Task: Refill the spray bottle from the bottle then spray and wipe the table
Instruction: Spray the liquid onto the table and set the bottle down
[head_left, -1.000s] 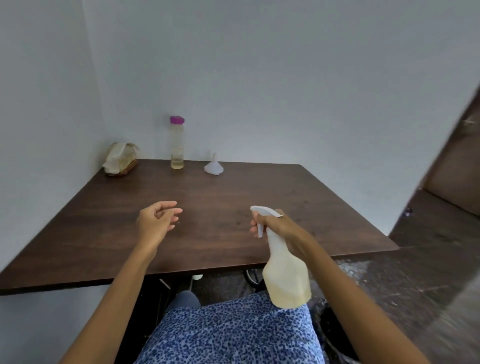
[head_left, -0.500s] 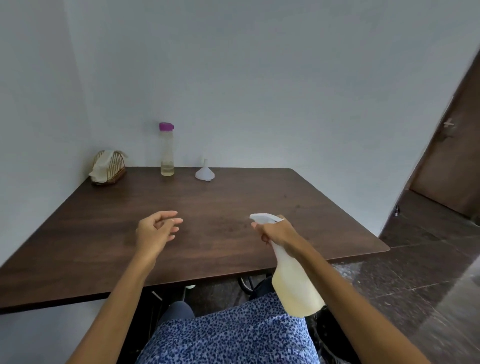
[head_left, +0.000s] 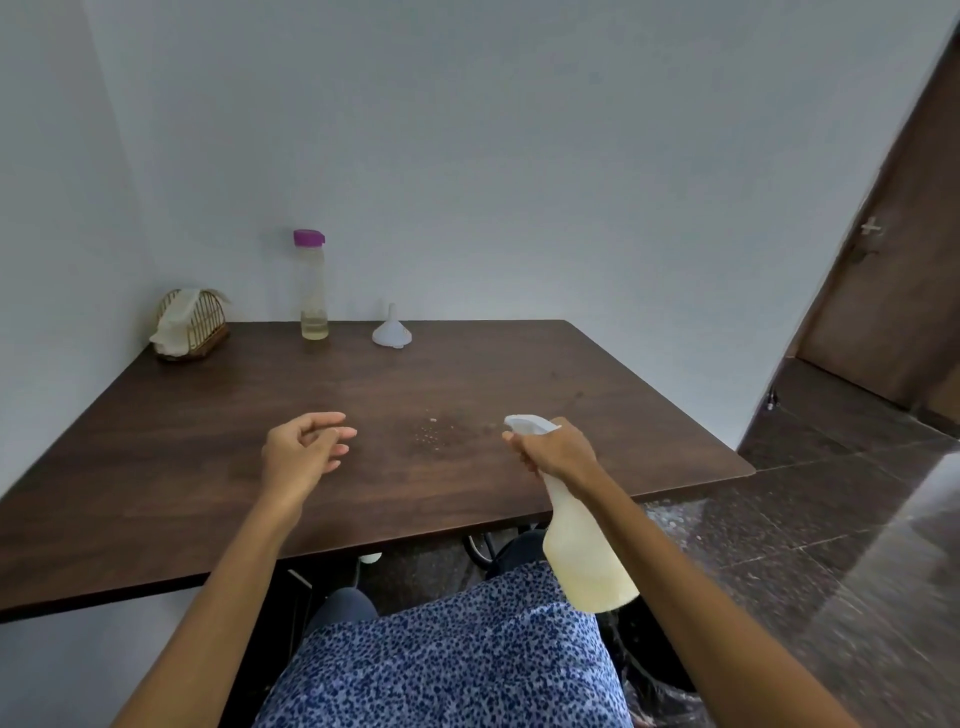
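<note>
My right hand (head_left: 558, 451) grips the neck and trigger of a pale yellow spray bottle (head_left: 584, 551), tilted with its white nozzle pointing left over the dark wooden table (head_left: 208, 441). Small droplets (head_left: 431, 434) lie on the wood just left of the nozzle. My left hand (head_left: 304, 454) hovers above the table with loosely curled fingers, holding nothing. At the back stands a tall clear bottle (head_left: 313, 288) with a purple cap and a little yellowish liquid in it. A white funnel (head_left: 391, 330) sits upside down to its right.
A wire basket holding a cloth (head_left: 188, 325) sits in the back left corner against the walls. The table's right edge borders a dark tiled floor (head_left: 831, 519), and a brown door (head_left: 898, 270) is at the far right. My patterned clothing is below the near edge.
Droplets have appeared on the table left of the nozzle. The view has shifted slightly; both hands stay in nearly the same places.
</note>
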